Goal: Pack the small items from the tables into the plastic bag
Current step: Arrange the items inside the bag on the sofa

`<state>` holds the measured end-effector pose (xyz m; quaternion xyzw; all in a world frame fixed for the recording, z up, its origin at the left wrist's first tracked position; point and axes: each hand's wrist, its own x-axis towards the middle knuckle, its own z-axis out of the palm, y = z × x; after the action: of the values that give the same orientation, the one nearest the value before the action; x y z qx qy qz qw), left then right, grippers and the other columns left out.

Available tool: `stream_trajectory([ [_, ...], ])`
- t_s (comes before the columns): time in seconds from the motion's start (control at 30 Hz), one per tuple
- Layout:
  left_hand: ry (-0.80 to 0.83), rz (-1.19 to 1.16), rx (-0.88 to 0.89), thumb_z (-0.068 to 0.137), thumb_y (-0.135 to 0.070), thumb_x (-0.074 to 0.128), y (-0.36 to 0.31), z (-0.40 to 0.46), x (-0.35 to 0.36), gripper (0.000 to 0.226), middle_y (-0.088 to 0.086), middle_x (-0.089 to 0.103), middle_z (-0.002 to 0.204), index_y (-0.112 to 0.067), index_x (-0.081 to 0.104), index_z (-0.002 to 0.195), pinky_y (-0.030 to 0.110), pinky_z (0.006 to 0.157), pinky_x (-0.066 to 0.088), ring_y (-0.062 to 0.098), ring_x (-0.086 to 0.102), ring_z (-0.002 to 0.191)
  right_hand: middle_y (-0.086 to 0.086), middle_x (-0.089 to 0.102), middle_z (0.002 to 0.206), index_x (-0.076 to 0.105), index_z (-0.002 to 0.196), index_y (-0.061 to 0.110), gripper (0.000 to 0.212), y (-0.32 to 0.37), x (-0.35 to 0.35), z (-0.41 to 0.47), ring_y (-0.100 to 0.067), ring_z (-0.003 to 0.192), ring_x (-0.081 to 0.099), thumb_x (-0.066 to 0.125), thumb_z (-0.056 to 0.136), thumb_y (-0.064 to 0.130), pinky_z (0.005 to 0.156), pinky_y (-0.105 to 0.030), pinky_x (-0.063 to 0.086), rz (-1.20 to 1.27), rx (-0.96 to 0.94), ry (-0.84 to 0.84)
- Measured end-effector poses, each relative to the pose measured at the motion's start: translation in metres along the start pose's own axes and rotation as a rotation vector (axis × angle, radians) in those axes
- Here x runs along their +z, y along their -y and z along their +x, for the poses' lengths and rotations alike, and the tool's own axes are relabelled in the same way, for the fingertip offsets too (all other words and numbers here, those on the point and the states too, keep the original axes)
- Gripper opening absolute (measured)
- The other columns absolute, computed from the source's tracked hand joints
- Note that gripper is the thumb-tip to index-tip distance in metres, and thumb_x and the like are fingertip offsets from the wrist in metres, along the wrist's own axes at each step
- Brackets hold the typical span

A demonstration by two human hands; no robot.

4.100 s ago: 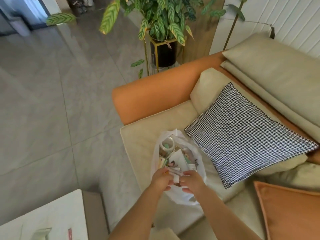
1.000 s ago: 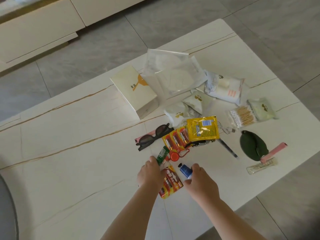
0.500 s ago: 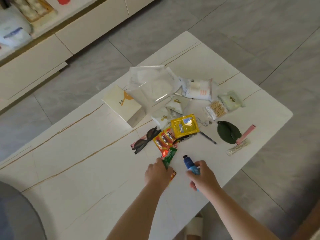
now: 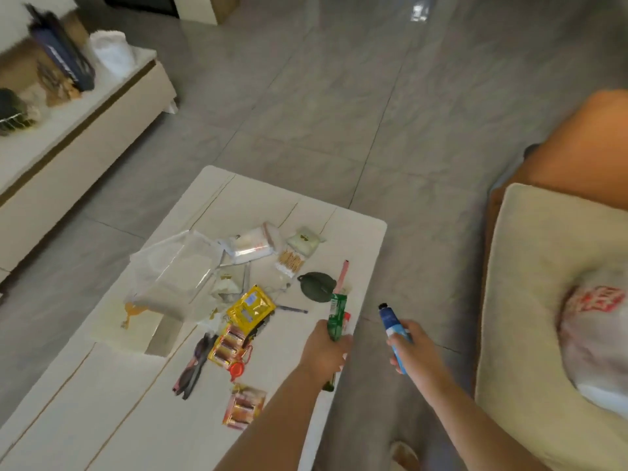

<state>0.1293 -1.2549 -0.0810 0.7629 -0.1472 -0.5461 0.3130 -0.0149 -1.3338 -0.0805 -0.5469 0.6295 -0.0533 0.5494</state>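
Note:
My left hand (image 4: 324, 350) grips a green packet (image 4: 337, 316) above the right edge of the white table (image 4: 102, 385). My right hand (image 4: 416, 345) grips a blue tube (image 4: 392, 326) over the floor, between the table and the sofa. The white plastic bag (image 4: 593, 338) with red print lies on the sofa seat at the far right. Several small items lie on the table: a yellow sachet (image 4: 250, 305), battery packs (image 4: 227, 345) (image 4: 243, 406), sunglasses (image 4: 195, 365), a dark green pouch (image 4: 316, 287), cotton swabs (image 4: 290, 261) and a clear packet (image 4: 176, 266).
The beige sofa cushion (image 4: 530, 300) with an orange armrest (image 4: 584, 147) fills the right side. A low white cabinet (image 4: 68, 130) with objects on it stands at the upper left. Grey tiled floor (image 4: 339, 113) lies between them. A white box (image 4: 119, 321) sits on the table.
Both hands have lifted off the table with the green packet and the blue tube and moved right. My view has swung right, so the sofa and the bag have come into sight.

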Motion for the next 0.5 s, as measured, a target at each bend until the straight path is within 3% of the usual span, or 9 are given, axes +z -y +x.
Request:
stream_trajectory([
  [0.13, 0.132, -0.038, 0.055, 0.091, -0.016, 0.048, -0.065, -0.012, 0.057, 0.005, 0.005, 0.055, 0.068, -0.016, 0.048, 0.096, 0.027, 0.049, 0.042, 0.015, 0.047, 0.050, -0.001, 0.057, 0.075, 0.055, 0.112, 0.020, 0.023, -0.004, -0.073, 0.001, -0.016, 0.063, 0.058, 0.052, 0.091, 0.015, 0.050, -0.024, 0.044, 0.105, -0.022, -0.146],
  [0.27, 0.178, -0.024, 0.128, 0.094, -0.012, 0.042, -0.122, -0.018, 0.125, 0.013, 0.006, 0.058, 0.072, -0.022, 0.051, 0.090, 0.024, 0.045, 0.040, 0.014, 0.047, 0.048, -0.004, 0.058, 0.073, 0.059, 0.100, 0.019, 0.011, -0.013, -0.145, 0.005, -0.020, 0.064, 0.055, 0.055, 0.090, 0.018, 0.064, -0.038, 0.052, 0.139, -0.057, -0.266],
  [0.37, 0.207, 0.025, 0.202, 0.095, -0.011, 0.047, -0.155, -0.025, 0.179, 0.009, 0.006, 0.062, 0.072, -0.019, 0.051, 0.093, 0.019, 0.044, 0.045, 0.013, 0.050, 0.047, 0.000, 0.052, 0.060, 0.061, 0.084, 0.015, 0.005, -0.024, -0.198, 0.002, -0.015, 0.055, 0.048, 0.059, 0.088, 0.016, 0.055, -0.029, 0.041, 0.233, -0.066, -0.369],
  [0.5, 0.300, 0.072, 0.205, 0.096, -0.015, 0.049, -0.189, -0.029, 0.251, 0.014, 0.008, 0.061, 0.069, -0.016, 0.051, 0.082, 0.017, 0.041, 0.045, 0.012, 0.053, 0.044, -0.004, 0.051, 0.060, 0.058, 0.076, 0.011, 0.013, -0.043, -0.267, 0.002, -0.021, 0.059, 0.049, 0.059, 0.087, 0.017, 0.059, -0.031, 0.038, 0.297, -0.022, -0.457],
])
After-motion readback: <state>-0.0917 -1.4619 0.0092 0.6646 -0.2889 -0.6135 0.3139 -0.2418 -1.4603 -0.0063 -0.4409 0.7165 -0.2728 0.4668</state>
